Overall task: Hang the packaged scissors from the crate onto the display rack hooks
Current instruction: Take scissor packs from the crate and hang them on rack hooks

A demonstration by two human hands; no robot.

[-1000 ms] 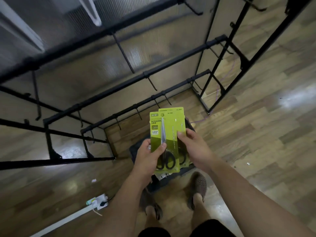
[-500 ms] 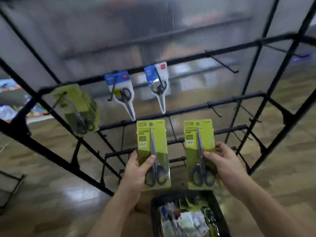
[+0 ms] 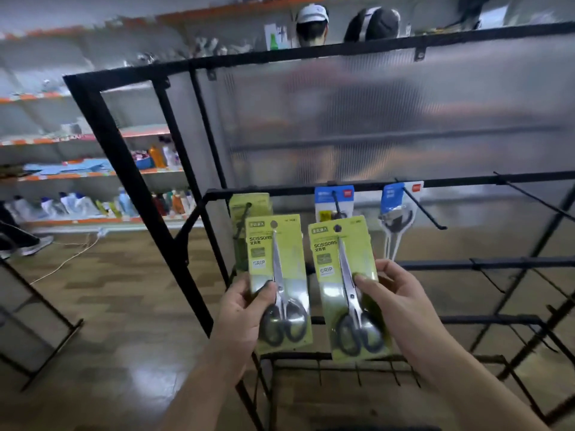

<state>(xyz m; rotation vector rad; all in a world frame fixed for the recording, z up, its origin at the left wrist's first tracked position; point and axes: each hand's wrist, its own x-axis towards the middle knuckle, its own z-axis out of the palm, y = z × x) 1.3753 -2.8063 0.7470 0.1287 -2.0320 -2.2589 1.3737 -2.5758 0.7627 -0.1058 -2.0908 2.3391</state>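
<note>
My left hand (image 3: 245, 309) grips a green scissors pack (image 3: 277, 275) upright, thumb across its front. My right hand (image 3: 401, 303) holds a second green scissors pack (image 3: 345, 284) beside it. Both packs are raised in front of the black display rack (image 3: 466, 181), just below its upper hook bar. On that bar hang a green pack (image 3: 249, 203) at the left and two blue-carded scissors packs, one (image 3: 333, 200) in the middle and one (image 3: 398, 206) to the right. An empty hook (image 3: 426, 213) sticks out beside the right blue pack. The crate is out of view.
The rack's lower bars (image 3: 497, 262) carry several empty hooks. A frosted panel (image 3: 373, 113) backs the rack. Store shelves (image 3: 93, 175) with bottles stand at the left, a cable (image 3: 62, 259) lies on the wooden floor, and two people's heads (image 3: 311, 26) show above the rack.
My head has tilted up from the crate and floor to the rack. The two packs, stacked a second ago, are now apart, one in each hand, raised toward the upper hook bar.
</note>
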